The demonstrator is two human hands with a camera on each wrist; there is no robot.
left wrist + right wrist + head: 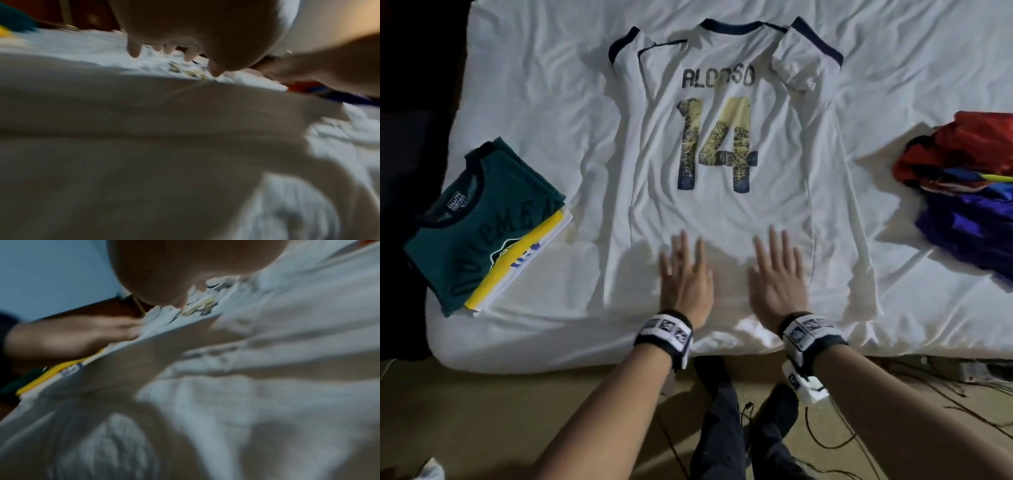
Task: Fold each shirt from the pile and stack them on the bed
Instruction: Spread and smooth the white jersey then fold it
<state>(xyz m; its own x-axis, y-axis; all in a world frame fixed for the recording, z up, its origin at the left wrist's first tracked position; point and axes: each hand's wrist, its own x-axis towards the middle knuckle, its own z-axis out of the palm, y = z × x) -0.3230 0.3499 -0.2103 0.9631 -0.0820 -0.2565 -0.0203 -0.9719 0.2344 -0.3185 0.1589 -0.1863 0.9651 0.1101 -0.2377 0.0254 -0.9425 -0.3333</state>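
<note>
We find left hand (686, 274) and right hand (779, 274) flat, fingers straight, gripping nothing, on white jersey (722, 205) spread over bed (534, 102).

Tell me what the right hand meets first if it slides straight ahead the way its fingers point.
The right hand lies flat on the white jersey; sliding ahead, it would probably cross bare fabric, then meet the printed 14.

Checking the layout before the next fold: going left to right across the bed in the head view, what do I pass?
Folded stack with the green shirt on top → white jersey spread flat, both hands on its lower part → unfolded pile of red and blue shirts.
</note>
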